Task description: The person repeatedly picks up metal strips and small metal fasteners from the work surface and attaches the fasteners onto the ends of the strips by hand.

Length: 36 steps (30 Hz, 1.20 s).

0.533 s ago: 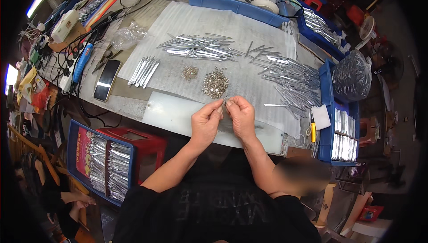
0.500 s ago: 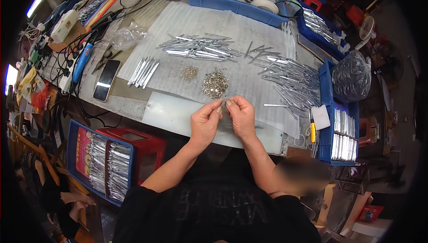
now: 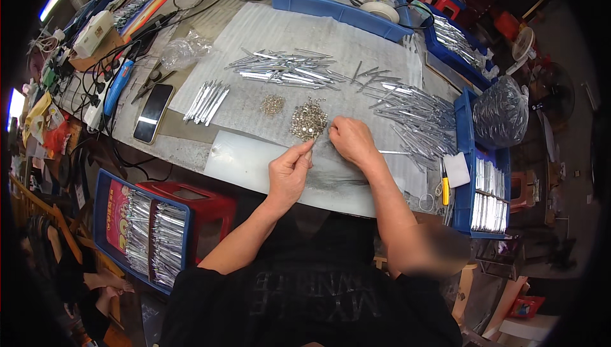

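My left hand is closed in a pinch just below a pile of small round metal pieces. Whatever lies between its fingertips is too small to name. My right hand rests at the right side of that pile, its fingers curled together and their tips partly hidden. A smaller heap of tiny brass-coloured pieces lies to the left. Behind both heaps is a pile of slim silver metal pieces. Another silver pile spreads out right of my right hand. A neat row of such pieces sits at left.
A translucent white board lies along the near table edge. A phone and pliers lie at left. A yellow cutter and a blue bin are at right. Another blue tray stands behind.
My hands have come apart. The right hand has moved right and slightly away from me, while the left has shifted a little toward me.
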{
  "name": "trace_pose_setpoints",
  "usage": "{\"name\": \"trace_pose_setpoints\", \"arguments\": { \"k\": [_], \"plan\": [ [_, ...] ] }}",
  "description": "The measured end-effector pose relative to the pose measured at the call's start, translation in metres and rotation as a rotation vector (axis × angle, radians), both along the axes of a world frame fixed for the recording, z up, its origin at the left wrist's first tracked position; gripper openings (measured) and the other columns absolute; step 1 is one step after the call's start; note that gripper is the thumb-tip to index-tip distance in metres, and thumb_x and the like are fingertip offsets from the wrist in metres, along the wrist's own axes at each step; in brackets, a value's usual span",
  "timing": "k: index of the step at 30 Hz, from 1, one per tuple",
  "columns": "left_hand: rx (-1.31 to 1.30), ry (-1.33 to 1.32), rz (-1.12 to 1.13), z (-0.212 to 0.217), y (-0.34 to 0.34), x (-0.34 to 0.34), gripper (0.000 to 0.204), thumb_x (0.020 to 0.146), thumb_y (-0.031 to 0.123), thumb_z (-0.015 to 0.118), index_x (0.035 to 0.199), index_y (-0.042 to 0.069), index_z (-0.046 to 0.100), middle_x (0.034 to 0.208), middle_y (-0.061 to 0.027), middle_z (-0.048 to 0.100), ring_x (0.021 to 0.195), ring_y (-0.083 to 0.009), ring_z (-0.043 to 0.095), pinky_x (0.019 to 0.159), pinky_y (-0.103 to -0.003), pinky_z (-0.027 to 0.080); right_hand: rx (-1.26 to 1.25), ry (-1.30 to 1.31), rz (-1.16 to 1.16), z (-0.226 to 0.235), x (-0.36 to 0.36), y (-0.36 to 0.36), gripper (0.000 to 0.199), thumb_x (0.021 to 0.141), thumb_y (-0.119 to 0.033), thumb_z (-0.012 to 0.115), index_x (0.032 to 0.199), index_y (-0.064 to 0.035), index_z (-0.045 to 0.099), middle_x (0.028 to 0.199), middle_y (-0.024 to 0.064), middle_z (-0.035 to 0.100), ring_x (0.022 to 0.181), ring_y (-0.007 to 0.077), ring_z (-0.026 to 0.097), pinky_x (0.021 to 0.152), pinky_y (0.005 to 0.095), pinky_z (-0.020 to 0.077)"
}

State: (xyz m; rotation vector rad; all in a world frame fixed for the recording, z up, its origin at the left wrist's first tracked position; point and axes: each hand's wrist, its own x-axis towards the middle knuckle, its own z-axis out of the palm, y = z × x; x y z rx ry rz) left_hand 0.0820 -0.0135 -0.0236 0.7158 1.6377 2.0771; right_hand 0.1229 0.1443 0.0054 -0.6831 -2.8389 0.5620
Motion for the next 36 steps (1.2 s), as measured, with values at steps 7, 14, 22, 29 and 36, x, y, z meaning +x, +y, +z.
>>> {"name": "trace_pose_setpoints", "arguments": {
  "k": [7,14,22,29,36],
  "plan": [
    [0.026,0.043,-0.021,-0.003,-0.001,-0.002,0.022,0.083,0.003,0.051,0.104,0.002,0.057,0.069,0.0024,0.050,0.055,-0.0021,0.040,0.051,-0.016,0.036,-0.026,-0.112,0.018,0.006,0.000,0.008,0.019,0.072,-0.018,0.054,0.072,0.0012,0.059,0.073,0.0186,0.058,0.072,0.0348,0.056,0.065,0.0401,0.0431],
    [-0.002,-0.015,-0.033,0.001,-0.002,-0.001,0.021,0.083,0.002,0.050,0.102,0.001,0.057,0.067,0.0006,0.052,0.061,-0.0051,0.046,0.056,-0.019,0.040,-0.047,0.143,0.066,0.004,0.006,0.009,0.013,0.072,-0.012,0.055,0.074,0.0011,0.059,0.074,0.0179,0.058,0.072,0.0327,0.056,0.065,0.0382,0.0435],
    [-0.007,-0.026,-0.025,0.002,-0.001,0.000,0.021,0.083,0.003,0.050,0.103,0.001,0.057,0.069,0.0005,0.053,0.062,-0.0052,0.047,0.056,-0.019,0.041,0.089,0.091,0.182,-0.009,0.002,0.008,0.012,0.071,-0.007,0.048,0.068,0.0013,0.056,0.072,0.0191,0.056,0.070,0.0343,0.055,0.065,0.0404,0.0444],
    [0.027,-0.038,-0.031,-0.001,-0.002,-0.001,0.021,0.083,0.003,0.050,0.102,0.001,0.058,0.071,-0.0004,0.055,0.062,-0.0053,0.048,0.058,-0.019,0.042,0.209,0.039,0.186,-0.009,-0.002,0.004,0.011,0.070,-0.003,0.045,0.068,0.0020,0.055,0.071,0.0190,0.056,0.069,0.0337,0.056,0.065,0.0402,0.0452],
    [0.024,-0.090,-0.037,-0.002,-0.003,-0.003,0.021,0.083,0.002,0.050,0.102,0.001,0.058,0.071,-0.0003,0.055,0.062,-0.0053,0.048,0.058,-0.019,0.042,-0.411,0.370,-0.005,-0.005,0.015,-0.010,0.012,0.074,-0.007,0.052,0.075,0.0043,0.056,0.069,0.0104,0.057,0.061,0.0217,0.055,0.056,0.0310,0.0435]
  ]
}}
